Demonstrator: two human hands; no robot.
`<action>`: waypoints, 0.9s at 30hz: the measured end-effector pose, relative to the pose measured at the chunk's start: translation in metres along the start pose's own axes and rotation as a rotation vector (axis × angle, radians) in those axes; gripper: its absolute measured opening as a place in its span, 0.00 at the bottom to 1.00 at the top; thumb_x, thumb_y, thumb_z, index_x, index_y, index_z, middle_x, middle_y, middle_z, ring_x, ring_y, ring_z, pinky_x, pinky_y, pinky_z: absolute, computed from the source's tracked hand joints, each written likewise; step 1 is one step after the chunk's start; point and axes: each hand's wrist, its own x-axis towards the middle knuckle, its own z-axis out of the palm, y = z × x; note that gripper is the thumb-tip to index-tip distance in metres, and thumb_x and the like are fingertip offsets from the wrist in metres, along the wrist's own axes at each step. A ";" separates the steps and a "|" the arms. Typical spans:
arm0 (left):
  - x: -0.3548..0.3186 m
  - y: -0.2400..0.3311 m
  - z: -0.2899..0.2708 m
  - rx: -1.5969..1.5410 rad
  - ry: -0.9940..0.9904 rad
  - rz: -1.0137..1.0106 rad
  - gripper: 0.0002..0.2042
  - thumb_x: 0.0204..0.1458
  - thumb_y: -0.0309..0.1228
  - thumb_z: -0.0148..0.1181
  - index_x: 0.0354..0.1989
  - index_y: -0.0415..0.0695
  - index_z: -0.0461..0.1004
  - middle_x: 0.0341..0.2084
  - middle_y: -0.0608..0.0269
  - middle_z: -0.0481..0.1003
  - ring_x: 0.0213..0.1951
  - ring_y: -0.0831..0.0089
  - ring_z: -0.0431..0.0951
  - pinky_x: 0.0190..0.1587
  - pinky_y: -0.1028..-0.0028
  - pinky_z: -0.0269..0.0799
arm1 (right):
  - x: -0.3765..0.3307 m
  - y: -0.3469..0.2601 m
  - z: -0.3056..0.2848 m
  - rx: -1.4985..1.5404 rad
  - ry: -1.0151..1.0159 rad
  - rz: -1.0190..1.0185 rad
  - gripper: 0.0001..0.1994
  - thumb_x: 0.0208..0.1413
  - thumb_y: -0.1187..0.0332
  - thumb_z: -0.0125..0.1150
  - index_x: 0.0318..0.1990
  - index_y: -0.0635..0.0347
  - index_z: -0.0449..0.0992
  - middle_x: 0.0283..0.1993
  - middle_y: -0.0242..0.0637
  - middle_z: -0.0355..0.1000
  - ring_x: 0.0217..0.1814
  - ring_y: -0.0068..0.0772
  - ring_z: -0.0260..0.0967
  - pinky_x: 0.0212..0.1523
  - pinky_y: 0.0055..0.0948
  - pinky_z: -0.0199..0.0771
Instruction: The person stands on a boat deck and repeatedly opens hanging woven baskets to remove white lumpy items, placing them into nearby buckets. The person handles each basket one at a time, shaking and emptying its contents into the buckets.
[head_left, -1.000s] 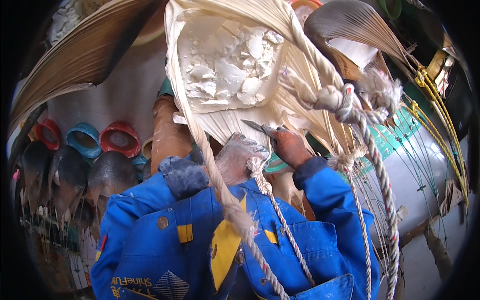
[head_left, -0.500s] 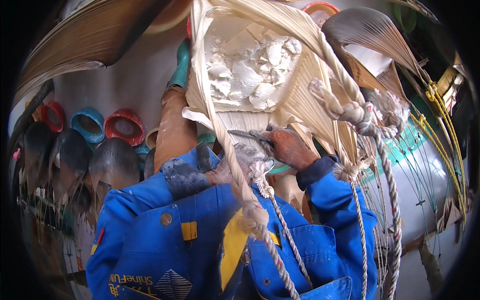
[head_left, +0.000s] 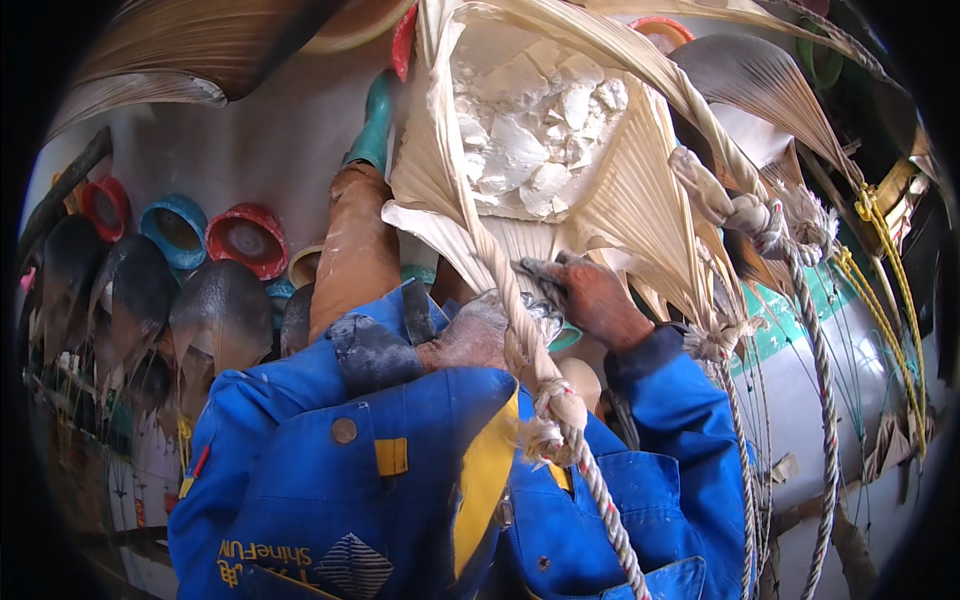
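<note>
A pale folded-leaf bucket [head_left: 630,210] hangs in front of me, filled with white chunks [head_left: 530,140]. My right hand [head_left: 600,300] grips a small dark tool [head_left: 535,270] pressed against the bucket's lower edge. My left hand [head_left: 465,340], dusted white, is curled just under the bucket. A twisted pale strap [head_left: 505,300] crosses in front of it and hides its fingers. The strap ends in a knot [head_left: 555,410] tied to a grey rope [head_left: 610,510]. Both my sleeves are blue.
Dark fan-shaped leaf buckets [head_left: 215,310] hang in a row at left, beside red [head_left: 245,240] and blue rings [head_left: 175,225]. A brown tube [head_left: 350,250] rises at centre. Ropes [head_left: 830,400] and yellow cords [head_left: 890,270] hang at right before a pale curved surface [head_left: 800,400].
The bucket and its strap have drifted right in the picture. My right hand has stayed on the dark tool at the bucket's lower edge, and my left hand has sunk a little.
</note>
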 end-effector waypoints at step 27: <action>-0.068 -0.039 -0.079 0.571 0.302 -0.510 0.28 0.49 0.29 0.50 0.61 0.34 0.58 0.56 0.39 0.63 0.58 0.49 0.63 0.62 0.60 0.59 | 0.077 -0.058 -0.007 -0.109 0.172 -0.186 0.10 0.50 0.65 0.55 0.36 0.61 0.75 0.30 0.49 0.73 0.37 0.54 0.72 0.37 0.45 0.71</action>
